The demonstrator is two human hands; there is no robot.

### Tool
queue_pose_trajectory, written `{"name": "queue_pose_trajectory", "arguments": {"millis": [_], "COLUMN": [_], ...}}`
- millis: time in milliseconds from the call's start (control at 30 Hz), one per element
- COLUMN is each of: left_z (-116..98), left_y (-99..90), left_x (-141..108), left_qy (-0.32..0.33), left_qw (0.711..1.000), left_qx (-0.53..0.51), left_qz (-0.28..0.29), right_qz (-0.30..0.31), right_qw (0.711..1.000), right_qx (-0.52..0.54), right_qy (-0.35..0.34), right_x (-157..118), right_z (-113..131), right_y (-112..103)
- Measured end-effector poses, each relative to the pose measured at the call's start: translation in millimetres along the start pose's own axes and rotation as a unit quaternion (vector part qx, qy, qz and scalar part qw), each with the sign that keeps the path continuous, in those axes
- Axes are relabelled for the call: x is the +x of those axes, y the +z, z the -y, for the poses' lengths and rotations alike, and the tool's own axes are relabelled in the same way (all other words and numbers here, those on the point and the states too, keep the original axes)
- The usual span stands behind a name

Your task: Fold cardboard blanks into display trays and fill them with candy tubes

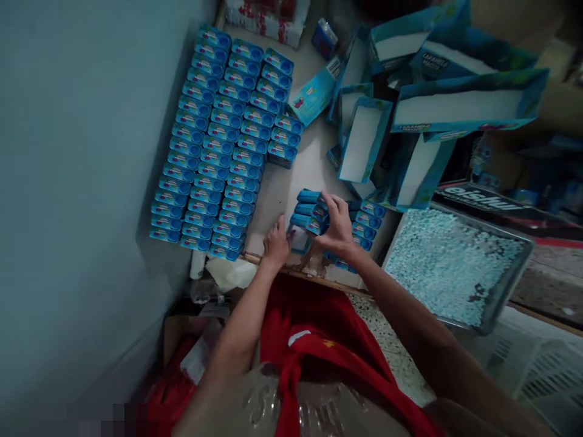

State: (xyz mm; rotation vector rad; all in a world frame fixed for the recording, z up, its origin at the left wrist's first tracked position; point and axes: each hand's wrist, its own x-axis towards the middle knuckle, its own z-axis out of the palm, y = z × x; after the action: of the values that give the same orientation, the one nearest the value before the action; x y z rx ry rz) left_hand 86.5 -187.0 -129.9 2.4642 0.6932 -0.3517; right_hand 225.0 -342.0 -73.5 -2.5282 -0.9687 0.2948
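My right hand [337, 226] is closed round the right end of a short stack of blue packs [310, 211], lifted over the table's front edge. Just left of it, my left hand [276, 244] is near a small blue tray with a pale inside [299, 239]; its index finger points up, and whether it grips anything is too small to tell. Long rows of blue packs [209, 145] stand on the table to the left. More blue packs [364, 229] lie partly behind my right hand.
Open blue display boxes [364, 141] pile up at the back right. A metal tray of pale blue pieces [450, 267] is at the right, beside a dark box [492, 206]. The wall [82, 152] borders the left.
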Motion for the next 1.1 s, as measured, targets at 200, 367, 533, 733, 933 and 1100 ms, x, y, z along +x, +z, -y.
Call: {"name": "queue_pose_trajectory", "arguments": {"millis": [200, 367, 533, 733, 933, 1100], "left_z": [-6.5, -10.3, -11.4, 13.7, 41.6, 42.9], "left_y": [-2.8, 6.2, 5.0, -11.4, -15.1, -1.4], "left_x": [30.1, 32.4, 35.0, 0.6, -38.2, -58.4], "left_qy": [-0.010, -0.010, -0.005, 0.049, 0.057, -0.114], "left_qw": [0.992, 0.994, 0.997, 0.993, 0.993, 0.929], "left_qx": [0.073, 0.061, 0.005, -0.024, -0.096, -0.353], "left_qz": [0.105, 0.087, 0.075, 0.109, 0.044, 0.014], "right_qz": [0.059, 0.107, 0.114, 0.037, 0.028, -0.120], "right_qw": [0.996, 0.988, 0.984, 0.995, 0.995, 0.987], "right_qx": [-0.061, -0.102, -0.094, -0.075, -0.095, 0.016], "right_qy": [0.005, -0.038, -0.103, -0.056, 0.017, -0.101], "right_x": [23.5, 58.7, 116.8, 233.0, 231.9, 88.5], "right_z": [-11.5, -12.7, -21.6, 19.0, 50.1, 73.9], "right_y": [14.5, 13.2, -12.8, 9.0, -12.4, -83.2]}}
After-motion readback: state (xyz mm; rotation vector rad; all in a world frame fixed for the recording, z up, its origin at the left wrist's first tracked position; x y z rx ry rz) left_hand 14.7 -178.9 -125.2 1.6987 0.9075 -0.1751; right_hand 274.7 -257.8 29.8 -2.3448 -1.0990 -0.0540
